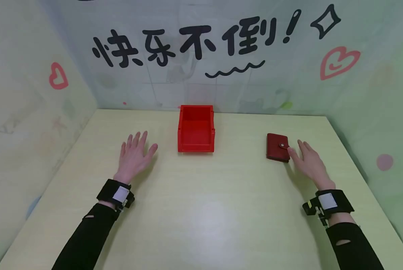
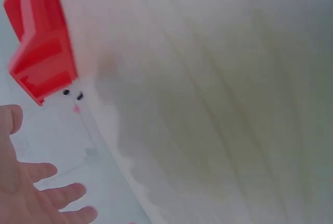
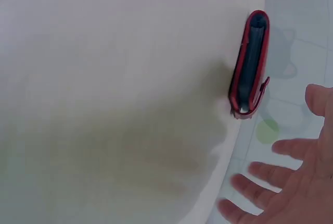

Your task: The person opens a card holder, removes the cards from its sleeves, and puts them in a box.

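Resting flat on the desk, the left hand lies with fingers spread and straight, holding nothing, well left of the bin. That red bin stands open-topped near the desk's far edge, and nothing shows inside it. Further right lies the wallet, dark red, closed with a snap tab, flat on the desk. The right hand has its fingers straight and loose, its grip open and empty; a fingertip seems to touch the wallet's near right corner, though the wrist view leaves that unsure. The wallet looks light, thin and slightly soft, probably leather, with some give but no fragility. Lying flat, it offers little to pinch from above; the long side edges look like the best hold, thumb under one, fingers over the other.
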`<state>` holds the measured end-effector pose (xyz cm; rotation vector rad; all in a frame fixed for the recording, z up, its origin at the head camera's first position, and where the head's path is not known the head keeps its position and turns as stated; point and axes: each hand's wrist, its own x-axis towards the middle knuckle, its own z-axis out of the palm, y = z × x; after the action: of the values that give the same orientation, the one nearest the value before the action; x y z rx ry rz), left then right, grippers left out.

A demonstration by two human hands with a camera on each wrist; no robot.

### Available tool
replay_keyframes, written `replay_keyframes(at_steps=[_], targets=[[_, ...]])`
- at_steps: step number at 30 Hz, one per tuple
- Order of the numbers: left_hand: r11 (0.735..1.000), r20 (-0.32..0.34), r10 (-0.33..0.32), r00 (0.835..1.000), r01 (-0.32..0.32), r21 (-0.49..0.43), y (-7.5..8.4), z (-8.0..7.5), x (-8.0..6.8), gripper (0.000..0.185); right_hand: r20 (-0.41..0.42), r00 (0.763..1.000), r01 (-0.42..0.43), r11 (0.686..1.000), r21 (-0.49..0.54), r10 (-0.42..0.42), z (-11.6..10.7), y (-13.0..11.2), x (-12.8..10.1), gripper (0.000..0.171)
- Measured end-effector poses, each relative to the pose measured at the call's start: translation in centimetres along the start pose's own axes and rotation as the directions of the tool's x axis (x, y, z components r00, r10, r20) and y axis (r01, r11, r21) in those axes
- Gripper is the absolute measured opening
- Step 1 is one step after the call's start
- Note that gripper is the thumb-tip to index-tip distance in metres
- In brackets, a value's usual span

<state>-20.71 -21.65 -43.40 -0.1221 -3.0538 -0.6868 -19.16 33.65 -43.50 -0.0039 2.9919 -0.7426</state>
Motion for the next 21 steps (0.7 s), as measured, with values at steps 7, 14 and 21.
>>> replay_keyframes(at_steps=[7, 14, 21], targets=[[0.976, -0.058, 0.036, 0.998, -0.047, -0.212, 2.8, 1.1, -0.7, 0.06, 0.094, 0.987, -0.134, 0.988, 0.071, 0.127, 0.0, -1.4, 2.2, 0.093], [0.945, -0.032, 0.085, 0.996, -0.091, -0.313, 5.7, 2.2, -1.7, 0.033, 0.087, 0.975, -0.208, 0.977, 0.039, 0.204, 1.0, -2.2, 3.6, 0.096], [0.932, -0.003, 0.131, 0.991, -0.124, -0.34, 6.8, 3.0, -2.1, 0.03, 0.055, 0.964, -0.255, 0.965, -0.069, 0.259, 2.2, -2.3, 4.8, 0.094]])
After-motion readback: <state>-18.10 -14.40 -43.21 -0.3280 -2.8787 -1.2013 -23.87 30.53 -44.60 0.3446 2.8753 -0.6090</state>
